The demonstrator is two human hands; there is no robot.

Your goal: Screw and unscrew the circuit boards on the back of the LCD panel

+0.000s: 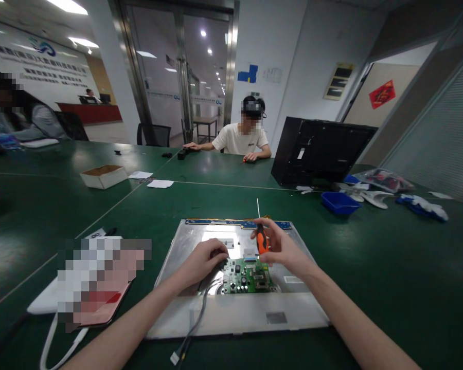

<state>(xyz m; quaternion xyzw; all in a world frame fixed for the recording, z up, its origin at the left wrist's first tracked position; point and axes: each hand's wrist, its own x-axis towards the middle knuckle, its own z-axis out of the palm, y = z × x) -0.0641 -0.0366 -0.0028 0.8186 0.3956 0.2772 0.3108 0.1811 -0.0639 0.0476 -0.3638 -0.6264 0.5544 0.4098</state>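
Observation:
A flat silver display panel (pixel 239 313) lies on the green table, with a green circuit board (pixel 247 280) at its middle and a narrow blue board (pixel 216 222) along its far edge. My right hand (pixel 280 246) holds an orange and black screwdriver (pixel 262 240) above the panel, its metal shaft pointing up and away. My left hand (pixel 208 259) rests by the board's upper left corner, fingers curled together; whatever is between them is hidden. Dark cables (pixel 203 313) run from the board's left side over the panel's near edge to a white connector.
A pink phone (pixel 108 303) and white device with a cable lie left. Farther off are an open box (pixel 104 177), papers, a black monitor (pixel 324 151), a blue tray (pixel 339 203) and gloves (pixel 422 205). One person (pixel 243 139) sits opposite, another at far left.

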